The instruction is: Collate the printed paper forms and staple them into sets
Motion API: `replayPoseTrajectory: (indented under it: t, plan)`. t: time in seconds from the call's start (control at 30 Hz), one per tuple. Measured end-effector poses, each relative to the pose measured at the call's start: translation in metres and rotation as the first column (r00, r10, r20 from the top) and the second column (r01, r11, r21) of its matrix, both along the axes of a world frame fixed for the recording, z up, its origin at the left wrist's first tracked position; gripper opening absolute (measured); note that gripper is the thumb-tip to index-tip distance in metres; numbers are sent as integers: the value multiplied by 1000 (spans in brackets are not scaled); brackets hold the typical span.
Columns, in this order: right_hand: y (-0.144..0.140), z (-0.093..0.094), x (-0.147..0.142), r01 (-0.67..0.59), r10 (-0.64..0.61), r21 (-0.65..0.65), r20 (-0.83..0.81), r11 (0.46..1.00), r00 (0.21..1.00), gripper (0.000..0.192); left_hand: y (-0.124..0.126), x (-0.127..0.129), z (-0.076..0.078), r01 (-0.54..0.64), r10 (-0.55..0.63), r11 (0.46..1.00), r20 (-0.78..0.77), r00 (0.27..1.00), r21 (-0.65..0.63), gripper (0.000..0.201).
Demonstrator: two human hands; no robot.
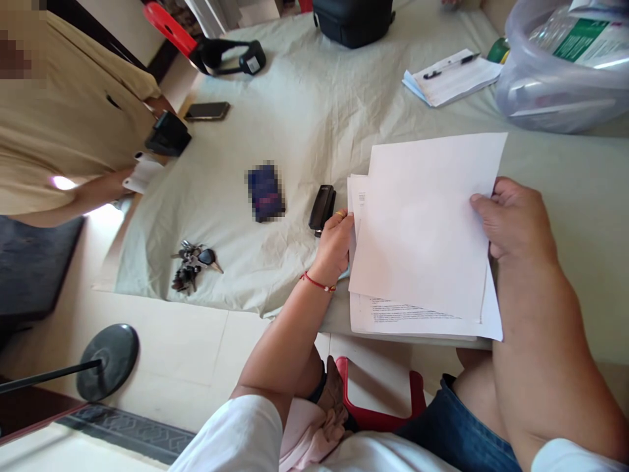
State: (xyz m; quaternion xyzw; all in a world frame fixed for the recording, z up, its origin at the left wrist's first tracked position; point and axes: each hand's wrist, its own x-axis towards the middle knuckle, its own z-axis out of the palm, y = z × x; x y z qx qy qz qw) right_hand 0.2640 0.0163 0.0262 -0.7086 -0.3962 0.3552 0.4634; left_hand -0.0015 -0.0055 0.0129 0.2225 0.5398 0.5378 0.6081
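Two hands hold a loose stack of white paper sheets [422, 229] at the near edge of the bench [304, 118]. Top sheet blank side up, flat, slightly skewed over the ones below; printed text lines show on a lower sheet along the bottom edge. Left hand [337, 244] clamped on the stack's left edge, ring on one finger, red thread bracelet [318, 284] at the wrist. Right hand [511, 219] closed on the right edge, thumb on top of the sheet.

Bench covered in pale grey-green cloth [221, 216], wrinkled, hanging over the near-left corner. Black stapler [322, 208], oblong, lies just beside the left hand. Small dark blue item [266, 192] left of it, blurred, cannot tell what. Bunch of metal keys [191, 265] near the cloth edge. Dark phone [207, 111] farther back, black headset [230, 58] behind it, black case [352, 21] at the far edge. Notepad [455, 78] with a black pen [451, 65] on top at far right, next to a clear plastic tub [560, 72].

Another person in a tan shirt [63, 124] stands at left, their hand holding a small white paper [142, 176]. Floor pale tile, round black stand base [108, 360] on it, red stool [378, 410] under the wearer.
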Motion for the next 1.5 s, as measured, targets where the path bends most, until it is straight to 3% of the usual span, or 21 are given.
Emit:
replayPoseTrajectory:
  t: [0.2, 0.3, 0.43, 0.53, 0.63, 0.73, 0.9, 1.03, 1.27, 1.5]
  plan:
    - [1, 0, -1, 37, -37, 44, 15, 998, 999, 23, -1, -2, -4, -61, 61, 998, -23, 998, -7, 30]
    - [1, 0, -4, 34, -33, 58, -15, 998, 999, 25, -2, -3, -4, -17, 17, 1000, -36, 999, -1, 31]
    - [0, 0, -7, -24, 25, 23, -48, 999, 999, 22, -1, -3, -5, 62, -61, 998, -44, 997, 20, 21]
    - [-1, 6, -4, -36, 38, -39, 40, 999, 998, 16, -1, -3, -5, 59, -58, 998, -35, 998, 36, 12]
    - [-2, 15, 2, 33, -18, -94, 152, 995, 988, 8, 0, -3, -6, 50, -49, 998, -25, 998, 27, 10]
    - [-2, 22, 11, 128, -119, -42, 179, 991, 977, 11, 1, -4, -6, 46, -45, 999, -23, 999, 21, 12]
    - [4, 12, 28, 290, -306, 187, 63, 939, 950, 23, 2, -5, -9, 28, -27, 999, -27, 999, 29, 18]
    - [11, 1, 36, 359, -349, 281, -89, 890, 933, 31, 3, -5, -12, 22, -20, 999, -41, 999, 38, 18]
    - [10, 4, 29, 372, -307, 269, -253, 888, 917, 35, 4, -5, -13, 2, -1, 999, -29, 1000, 37, 16]
    - [6, 12, 19, 311, -292, 141, -138, 940, 946, 29, 3, -5, -13, 27, -24, 998, -52, 998, 54, 14]
